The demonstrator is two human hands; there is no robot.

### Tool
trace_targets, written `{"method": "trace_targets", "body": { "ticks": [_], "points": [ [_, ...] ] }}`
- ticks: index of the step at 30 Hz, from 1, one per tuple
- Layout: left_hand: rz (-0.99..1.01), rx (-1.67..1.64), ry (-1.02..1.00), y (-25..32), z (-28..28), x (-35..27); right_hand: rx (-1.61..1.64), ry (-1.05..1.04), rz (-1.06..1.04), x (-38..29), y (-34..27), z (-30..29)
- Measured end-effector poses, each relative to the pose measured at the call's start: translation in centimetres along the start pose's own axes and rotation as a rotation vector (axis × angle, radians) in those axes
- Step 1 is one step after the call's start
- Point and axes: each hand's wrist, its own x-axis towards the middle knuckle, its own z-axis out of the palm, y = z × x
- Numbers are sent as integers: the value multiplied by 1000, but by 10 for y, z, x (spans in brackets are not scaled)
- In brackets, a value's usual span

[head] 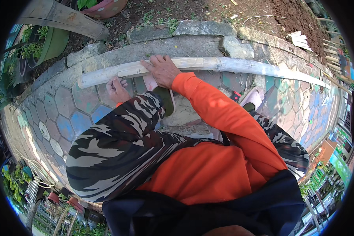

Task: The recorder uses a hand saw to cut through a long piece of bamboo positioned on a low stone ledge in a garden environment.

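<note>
A long pale bamboo pole (239,65) lies across the paving before me, a lengthwise cut showing along its left part. My right hand (162,70) grips this part from above, its index finger stretched leftward along the surface. Just below the pole's near edge is my left hand (117,89), fingers curled and thumb raised to the edge; whether it pinches anything cannot be told. One pink slipper (150,83) shows beneath my right hand, the other (254,96) farther right. Between the feet lies a small red and black object (235,96), its kind unclear.
Rough curb stones (205,28) border the soil beyond the pole. A thick bamboo post (73,23) and a green planter (54,44) stand at upper left. Pale split pieces (299,40) lie on the soil at right. Under me is a stone block (187,130) on hexagonal pavers (66,100).
</note>
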Motion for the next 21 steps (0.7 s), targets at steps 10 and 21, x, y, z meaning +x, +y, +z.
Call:
{"method": "trace_targets", "body": {
  "ticks": [10,21],
  "points": [
    [-58,64,-35,11,4,5,-7,-71,76,11,-16,3],
    [4,190,-98,6,14,-3,36,-17,78,-12,11,1]
  ]
}}
